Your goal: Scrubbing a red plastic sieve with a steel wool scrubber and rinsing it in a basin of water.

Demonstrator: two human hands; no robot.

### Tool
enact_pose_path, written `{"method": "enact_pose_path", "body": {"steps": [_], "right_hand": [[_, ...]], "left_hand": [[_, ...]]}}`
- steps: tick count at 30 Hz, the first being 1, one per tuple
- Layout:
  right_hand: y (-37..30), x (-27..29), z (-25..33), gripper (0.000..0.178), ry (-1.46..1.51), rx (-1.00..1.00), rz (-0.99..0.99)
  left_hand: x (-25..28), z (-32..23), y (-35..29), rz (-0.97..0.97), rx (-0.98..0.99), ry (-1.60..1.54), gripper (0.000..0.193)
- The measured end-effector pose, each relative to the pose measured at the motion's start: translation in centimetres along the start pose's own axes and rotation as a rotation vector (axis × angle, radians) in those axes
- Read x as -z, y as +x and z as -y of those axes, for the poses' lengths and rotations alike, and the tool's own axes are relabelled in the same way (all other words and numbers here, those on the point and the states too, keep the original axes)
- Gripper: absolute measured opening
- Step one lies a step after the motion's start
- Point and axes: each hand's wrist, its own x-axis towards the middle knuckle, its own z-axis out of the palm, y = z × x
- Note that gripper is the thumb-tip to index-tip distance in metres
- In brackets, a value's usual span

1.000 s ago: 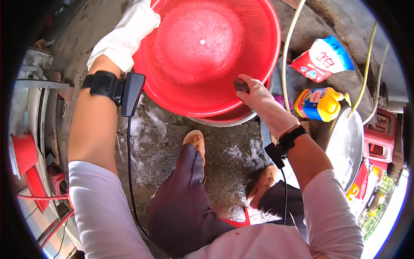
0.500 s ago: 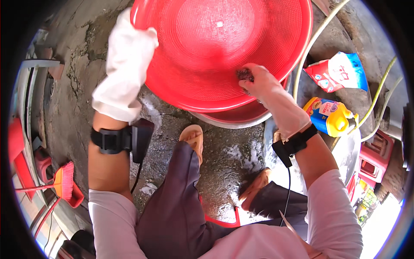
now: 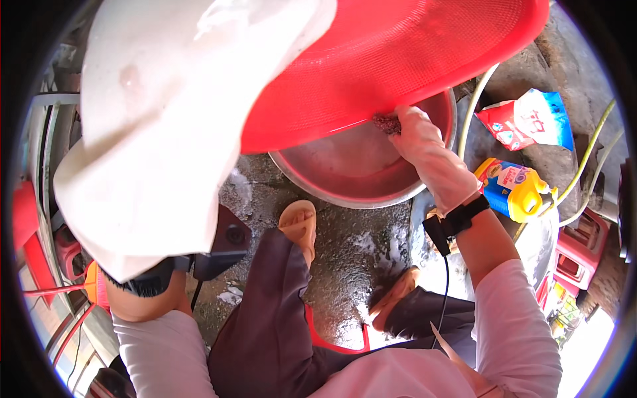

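A big red plastic colander basket (image 3: 371, 86) is held tilted, raised toward me on its left side. My left hand (image 3: 259, 26), in a loose white glove, grips its left edge, close to the camera; its fingers are mostly cut off or washed out by glare. My right hand (image 3: 423, 140), in a thin pale glove, pinches a dark wiry scouring pad (image 3: 387, 124) against the basket's near lower rim. Under the basket stands a round metal basin (image 3: 345, 194), with cloudy liquid inside.
Right of the basin lie a red, white and blue bag (image 3: 531, 121), a blue and yellow jug (image 3: 509, 189) and a pale hose (image 3: 474, 99). A red stool (image 3: 580, 251) is farther right. My sandalled feet (image 3: 300, 225) rest on wet concrete with suds.
My left hand has lifted the basket's left side up toward the camera, uncovering more of the metal basin. My right hand with the scouring pad has shifted slightly right and down.
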Motion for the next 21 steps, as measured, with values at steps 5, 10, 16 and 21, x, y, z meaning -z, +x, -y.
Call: {"method": "enact_pose_path", "body": {"steps": [5, 10, 16, 21], "right_hand": [[0.9, -2.4, -1.2, 0.053, -0.126, -0.056, 0.184], [-0.9, -4.3, -5.3, 0.057, 0.028, 0.52, -0.115], [-2.9, 0.3, -3.9, 0.05, 0.264, 0.197, -0.19], [-6.0, -0.1, -3.9, 0.042, 0.138, -0.04, -0.447]], "left_hand": [[0.3, 0.0, 2.5, -0.051, -0.126, 0.092, 0.038], [0.0, -0.3, 6.5, -0.1, -0.073, -0.143, 0.039], [-0.2, 0.3, 12.8, -0.086, -0.02, -0.538, 0.04], [0.3, 0.5, 15.8, -0.042, -0.055, -0.71, 0.041]]}}
